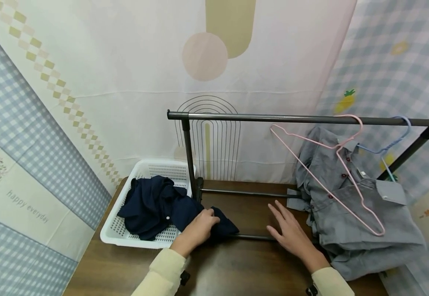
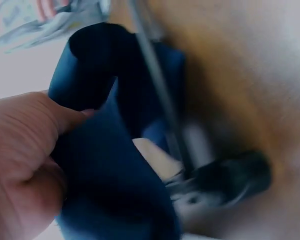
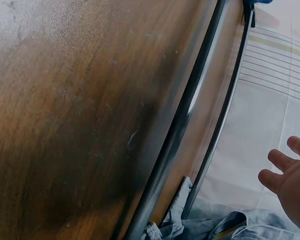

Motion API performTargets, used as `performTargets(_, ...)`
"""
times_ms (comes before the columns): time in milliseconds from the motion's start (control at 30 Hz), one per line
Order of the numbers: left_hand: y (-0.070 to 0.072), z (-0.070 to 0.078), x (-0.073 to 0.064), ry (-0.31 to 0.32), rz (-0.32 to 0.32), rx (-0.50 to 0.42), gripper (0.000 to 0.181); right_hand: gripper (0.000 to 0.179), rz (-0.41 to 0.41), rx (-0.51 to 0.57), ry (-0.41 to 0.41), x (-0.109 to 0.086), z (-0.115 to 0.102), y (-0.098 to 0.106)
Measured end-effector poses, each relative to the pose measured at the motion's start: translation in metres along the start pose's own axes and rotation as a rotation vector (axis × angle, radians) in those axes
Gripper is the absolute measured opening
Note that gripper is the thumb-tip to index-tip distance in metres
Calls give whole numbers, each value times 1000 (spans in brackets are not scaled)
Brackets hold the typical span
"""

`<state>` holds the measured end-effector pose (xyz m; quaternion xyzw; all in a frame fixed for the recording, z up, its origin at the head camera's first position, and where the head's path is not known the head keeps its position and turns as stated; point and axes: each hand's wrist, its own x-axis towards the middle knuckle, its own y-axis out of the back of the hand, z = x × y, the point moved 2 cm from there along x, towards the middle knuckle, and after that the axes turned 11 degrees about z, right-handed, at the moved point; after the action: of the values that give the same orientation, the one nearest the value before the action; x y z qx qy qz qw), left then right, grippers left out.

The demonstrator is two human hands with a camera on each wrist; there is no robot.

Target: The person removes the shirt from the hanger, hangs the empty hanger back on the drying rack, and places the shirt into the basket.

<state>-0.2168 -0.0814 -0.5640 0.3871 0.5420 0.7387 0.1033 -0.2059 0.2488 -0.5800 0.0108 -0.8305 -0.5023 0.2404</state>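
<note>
A dark navy garment with a small white button (image 1: 151, 201) lies bunched in a white plastic basket (image 1: 162, 169), one end drawn out over the right rim. My left hand (image 1: 199, 230) pinches that end between thumb and fingers. In the left wrist view the navy cloth (image 2: 110, 160) hangs in a loose fold from the thumb, beside a dark rack bar. My right hand (image 1: 290, 232) holds nothing. Its fingers are spread above the table, left of a grey buttoned garment (image 1: 347, 242). The right wrist view shows only part of this hand (image 3: 295, 180).
A black clothes rack has a top rail (image 1: 251, 118) and low crossbars. A pink hanger (image 1: 340, 146) hangs from the rail in front of the grey garment, with a blue hanger (image 1: 397, 142) to its right. The wooden table (image 1: 236, 263) meets a printed cloth backdrop.
</note>
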Motion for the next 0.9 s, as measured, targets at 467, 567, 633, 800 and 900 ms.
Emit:
performTargets(467,112,-34,-11,-39,428,-60,35,78,28,-16,-11,-1,2,5)
performTargets(567,125,-54,-17,4,411,-17,35,78,29,-9,-18,-1,3,6)
performTargets(633,130,-68,-22,47,368,35,33,78,31,-7,-22,-1,3,7)
performTargets(800,135,-109,-34,179,202,151,27,78,27,2,-29,-1,3,6)
performTargets(900,136,-135,-39,243,119,206,23,78,24,0,-33,-2,4,6)
